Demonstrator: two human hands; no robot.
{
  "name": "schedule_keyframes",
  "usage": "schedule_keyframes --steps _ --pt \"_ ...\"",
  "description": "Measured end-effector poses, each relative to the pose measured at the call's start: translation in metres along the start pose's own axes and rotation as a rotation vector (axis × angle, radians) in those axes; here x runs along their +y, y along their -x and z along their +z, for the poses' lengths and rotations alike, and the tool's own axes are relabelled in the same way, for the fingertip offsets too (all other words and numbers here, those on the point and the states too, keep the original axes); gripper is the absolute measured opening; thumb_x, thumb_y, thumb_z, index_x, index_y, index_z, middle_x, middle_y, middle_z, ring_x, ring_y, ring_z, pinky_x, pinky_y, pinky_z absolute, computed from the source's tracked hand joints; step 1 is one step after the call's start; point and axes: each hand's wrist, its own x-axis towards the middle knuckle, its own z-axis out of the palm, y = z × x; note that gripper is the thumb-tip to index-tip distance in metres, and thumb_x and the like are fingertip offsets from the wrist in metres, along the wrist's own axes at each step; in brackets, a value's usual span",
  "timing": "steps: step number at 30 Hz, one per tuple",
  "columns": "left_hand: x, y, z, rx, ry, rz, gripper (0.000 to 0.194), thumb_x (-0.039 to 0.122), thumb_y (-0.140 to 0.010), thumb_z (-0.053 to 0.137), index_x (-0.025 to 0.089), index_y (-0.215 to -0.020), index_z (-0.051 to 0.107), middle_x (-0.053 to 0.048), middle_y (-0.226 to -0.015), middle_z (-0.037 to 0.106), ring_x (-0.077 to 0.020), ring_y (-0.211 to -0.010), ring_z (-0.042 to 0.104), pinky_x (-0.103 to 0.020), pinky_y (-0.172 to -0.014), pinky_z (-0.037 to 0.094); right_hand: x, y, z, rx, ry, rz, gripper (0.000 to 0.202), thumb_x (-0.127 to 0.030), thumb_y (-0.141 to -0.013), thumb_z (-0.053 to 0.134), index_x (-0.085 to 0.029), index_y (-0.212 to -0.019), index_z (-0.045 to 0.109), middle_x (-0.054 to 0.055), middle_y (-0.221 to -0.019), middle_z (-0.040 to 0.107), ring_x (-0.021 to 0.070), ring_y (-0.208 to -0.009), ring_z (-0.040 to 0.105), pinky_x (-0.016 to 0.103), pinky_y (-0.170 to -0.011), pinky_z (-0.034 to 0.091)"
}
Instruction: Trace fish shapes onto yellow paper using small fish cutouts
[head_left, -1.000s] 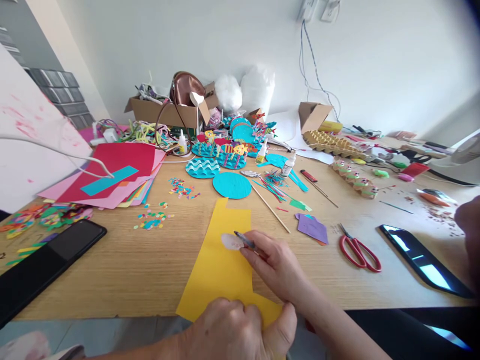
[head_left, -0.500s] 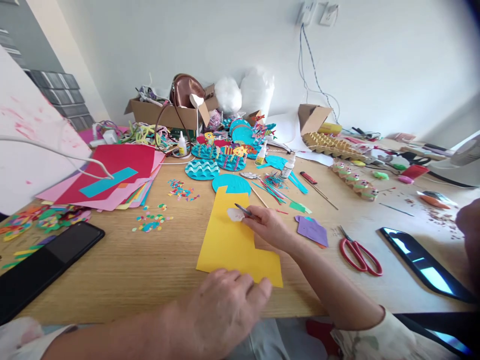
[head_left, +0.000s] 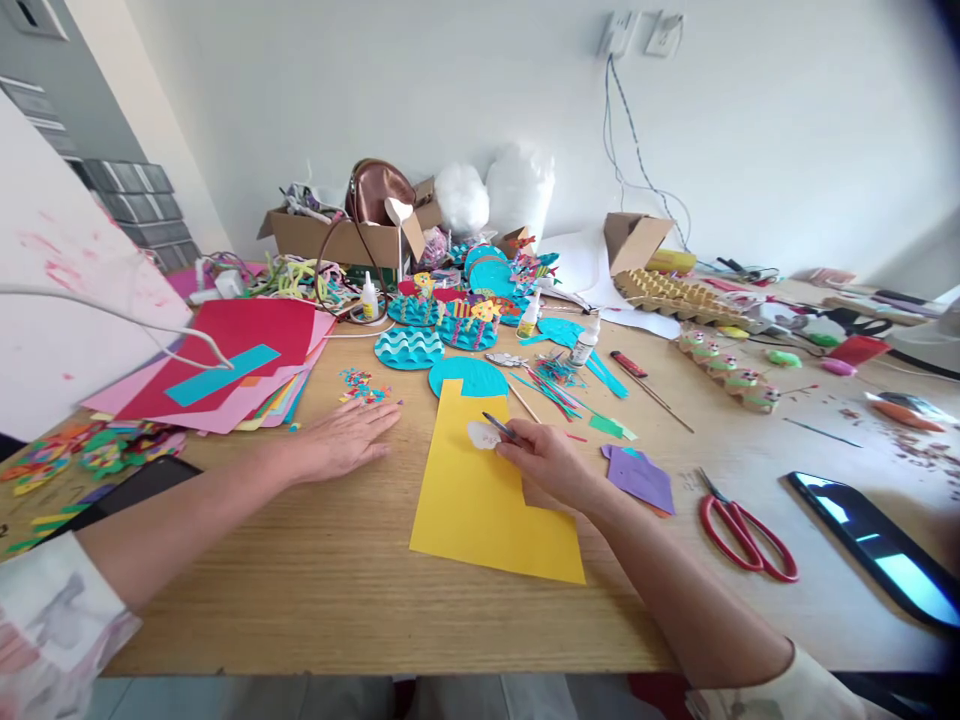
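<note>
A yellow sheet (head_left: pixel 487 510) with notched corners lies on the wooden table. Over its upper part, my right hand (head_left: pixel 544 457) is closed round a dark pen (head_left: pixel 501 426) and touches a small white paper piece (head_left: pixel 482 435). My left hand (head_left: pixel 341 442) lies flat on the table left of the sheet, fingers stretched out and holding nothing. Small paper dots under and around it are mostly covered. A blue disc (head_left: pixel 469 377) sits just beyond the sheet's top edge, slightly overlapped by it.
Red-handled scissors (head_left: pixel 748 535), a phone (head_left: pixel 870 545) and purple paper (head_left: pixel 640 478) lie to the right. Stacked coloured paper (head_left: pixel 217 340) and another phone (head_left: pixel 124 498) are at the left. Glue bottles (head_left: pixel 585 340) and blue crafts (head_left: pixel 409 347) stand farther back.
My left hand has moved from the near edge, in front of the sheet, forward and left onto the table. My right hand still holds the pen over the white piece.
</note>
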Motion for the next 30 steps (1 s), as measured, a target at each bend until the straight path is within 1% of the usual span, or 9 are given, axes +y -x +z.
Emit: schedule_keyframes --steps 4,11,14,16,20,22,25,27,30 --pt "-0.013 -0.002 0.000 0.040 -0.044 -0.033 0.050 0.038 -0.094 0.026 0.012 -0.136 0.031 -0.012 -0.143 0.028 -0.0207 -0.132 0.023 -0.037 -0.107 0.010 0.003 -0.001 0.002 -0.006 0.000 0.004 0.015 -0.025 -0.078 0.045 -0.018 -0.065 0.048 -0.006 -0.055 0.037 0.0089 -0.051 0.036 0.021 -0.048 0.023" --pt "-0.007 -0.016 0.003 0.038 -0.026 0.033 0.050 0.040 -0.094 0.027 0.015 -0.137 0.028 -0.008 -0.144 0.027 -0.0232 -0.134 0.018 -0.042 -0.107 0.008 0.002 -0.003 0.003 -0.018 -0.018 0.014 0.016 -0.025 -0.077 0.045 -0.018 -0.063 0.044 -0.006 -0.055 0.034 0.0087 -0.052 0.035 0.021 -0.049 0.024" --pt "-0.010 -0.017 0.001 0.078 -0.056 -0.010 0.046 0.036 -0.093 0.033 0.013 -0.133 0.036 -0.011 -0.141 0.033 -0.0262 -0.132 0.022 -0.045 -0.106 0.012 0.002 -0.004 0.003 -0.039 -0.014 -0.007 0.014 -0.024 -0.077 0.046 -0.017 -0.064 0.046 -0.006 -0.056 0.036 0.0084 -0.052 0.035 0.021 -0.049 0.024" --pt "-0.007 -0.013 -0.005 0.157 -0.088 -0.026 0.039 0.029 -0.091 0.039 0.011 -0.124 0.046 -0.014 -0.136 0.040 -0.0276 -0.128 0.028 -0.045 -0.105 0.017 0.003 -0.006 0.003 -0.060 -0.019 -0.048 0.014 -0.024 -0.078 0.047 -0.017 -0.066 0.048 -0.006 -0.056 0.037 0.0083 -0.053 0.035 0.021 -0.050 0.024" --pt "0.030 0.006 -0.017 0.317 -0.019 0.142 0.032 0.007 -0.086 0.032 0.011 -0.102 0.058 -0.011 -0.108 0.059 -0.0204 -0.102 0.053 -0.035 -0.092 0.039 0.006 -0.014 0.008 -0.076 -0.020 -0.121 0.013 -0.021 -0.078 0.048 -0.017 -0.066 0.051 -0.006 -0.057 0.040 0.0084 -0.053 0.039 0.021 -0.050 0.026" --pt "0.058 0.017 -0.018 0.316 0.076 0.325 0.031 0.007 -0.086 0.032 0.013 -0.103 0.058 -0.009 -0.105 0.060 -0.0184 -0.098 0.054 -0.030 -0.087 0.043 0.009 -0.019 0.012 -0.065 -0.012 -0.158 0.010 -0.019 -0.078 0.050 -0.016 -0.070 0.056 -0.004 -0.061 0.047 0.0097 -0.058 0.044 0.021 -0.054 0.031" --pt "0.091 0.027 -0.009 0.311 0.102 0.498 0.030 0.009 -0.087 0.037 0.013 -0.110 0.055 -0.009 -0.114 0.057 -0.0205 -0.107 0.050 -0.031 -0.092 0.041 0.013 -0.024 0.014 -0.012 0.004 -0.235 0.008 -0.018 -0.077 0.055 -0.016 -0.077 0.062 0.003 -0.085 0.057 0.0129 -0.075 0.052 0.024 -0.067 0.038" --pt "0.100 0.030 -0.002 0.303 0.086 0.525 0.029 0.012 -0.087 0.039 0.014 -0.112 0.054 -0.009 -0.116 0.057 -0.0225 -0.108 0.049 -0.034 -0.093 0.040 0.012 -0.020 0.008 0.053 0.044 -0.231 0.008 -0.019 -0.077 0.057 -0.017 -0.079 0.064 0.006 -0.097 0.056 0.0139 -0.080 0.054 0.025 -0.071 0.040" --pt "0.101 0.032 0.004 0.291 0.079 0.497 0.029 0.014 -0.089 0.038 0.015 -0.113 0.053 -0.008 -0.118 0.055 -0.0230 -0.110 0.047 -0.036 -0.095 0.038 0.006 0.004 -0.009 0.174 0.141 -0.172 0.010 -0.020 -0.079 0.055 -0.018 -0.080 0.064 0.006 -0.097 0.057 0.0144 -0.078 0.056 0.025 -0.068 0.041"
